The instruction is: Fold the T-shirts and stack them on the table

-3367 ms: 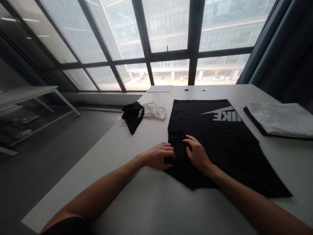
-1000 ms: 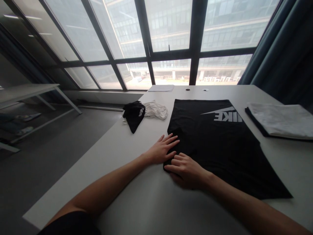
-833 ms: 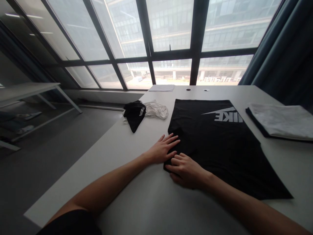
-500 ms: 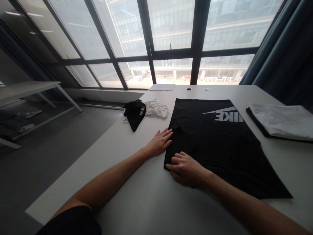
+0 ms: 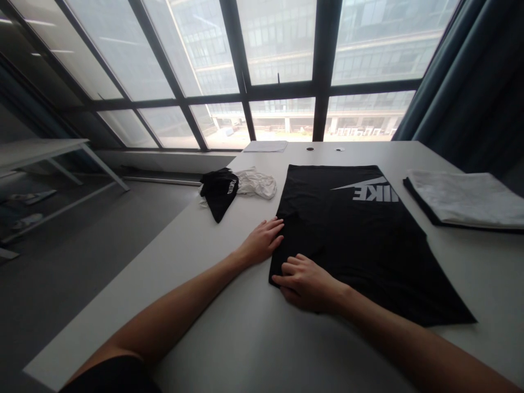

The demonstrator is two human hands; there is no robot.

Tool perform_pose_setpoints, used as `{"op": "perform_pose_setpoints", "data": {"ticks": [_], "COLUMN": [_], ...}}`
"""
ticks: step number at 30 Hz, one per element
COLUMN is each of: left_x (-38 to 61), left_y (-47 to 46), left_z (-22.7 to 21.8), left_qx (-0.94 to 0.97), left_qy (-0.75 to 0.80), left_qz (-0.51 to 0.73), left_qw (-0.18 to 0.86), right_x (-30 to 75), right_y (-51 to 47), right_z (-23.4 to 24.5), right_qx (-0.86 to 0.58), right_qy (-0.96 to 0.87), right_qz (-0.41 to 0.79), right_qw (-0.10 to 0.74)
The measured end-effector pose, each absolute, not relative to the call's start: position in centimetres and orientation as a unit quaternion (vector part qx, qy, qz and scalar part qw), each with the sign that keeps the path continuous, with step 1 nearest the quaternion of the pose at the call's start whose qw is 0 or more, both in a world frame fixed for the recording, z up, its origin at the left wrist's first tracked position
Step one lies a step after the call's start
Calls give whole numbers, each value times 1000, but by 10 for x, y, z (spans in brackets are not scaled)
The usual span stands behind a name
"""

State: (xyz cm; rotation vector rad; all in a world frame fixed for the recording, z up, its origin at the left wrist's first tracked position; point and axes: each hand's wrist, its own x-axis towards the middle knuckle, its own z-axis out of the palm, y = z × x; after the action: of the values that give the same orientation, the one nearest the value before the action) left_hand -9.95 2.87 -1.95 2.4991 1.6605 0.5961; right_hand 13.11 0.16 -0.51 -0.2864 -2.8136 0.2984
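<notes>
Two bare hands work at one white table (image 5: 229, 344), where one black shirt (image 5: 347, 234) lies spread out across the middle and right, a single white print of lettering and a pointed stripe near its far right side. Two crumpled pieces of cloth lie together beyond the left hand: one black cloth (image 5: 220, 192) with small white lettering, and one white cloth (image 5: 257, 184) bunched beside and partly under it. To the right of the shirt, apart from it, one folded white cloth (image 5: 466, 196) rests on one black layer (image 5: 423, 210). At the far edge are some flat white paper (image 5: 265, 146), its sheet count unclear, and two round fittings, one dark (image 5: 310, 149) and one white-rimmed (image 5: 339, 149). The left hand (image 5: 262, 240) is laid flat, fingers extended and slightly parted, their tips on the shirt's left edge. The right hand (image 5: 307, 281) rests at the shirt's near left corner with its fingers curled and one digit pointing along the corner; whether it pinches the fabric or merely presses it, one cannot tell.
</notes>
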Motion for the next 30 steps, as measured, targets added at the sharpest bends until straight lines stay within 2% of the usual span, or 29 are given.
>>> {"op": "perform_pose_setpoints", "data": {"ticks": [6, 14, 19, 23, 30], "left_x": [-102, -103, -106, -107, -105], "left_y": [28, 31, 33, 33, 28], "left_z": [-20, -14, -17, -19, -16], "left_qx": [824, 784, 807, 808, 801], "left_qy": [543, 570, 568, 570, 566], "left_qz": [152, 246, 154, 144, 192], "left_qw": [61, 20, 47, 54, -21], "right_x": [130, 131, 132, 132, 131], "right_y": [2, 2, 1, 1, 2], "right_z": [-7, -5, -3, -4, -5], "right_qx": [-101, -99, -104, -106, -105], "right_qy": [-977, -978, -978, -978, -978], "right_qz": [109, 110, 111, 109, 109], "right_qw": [150, 145, 142, 143, 144]}}
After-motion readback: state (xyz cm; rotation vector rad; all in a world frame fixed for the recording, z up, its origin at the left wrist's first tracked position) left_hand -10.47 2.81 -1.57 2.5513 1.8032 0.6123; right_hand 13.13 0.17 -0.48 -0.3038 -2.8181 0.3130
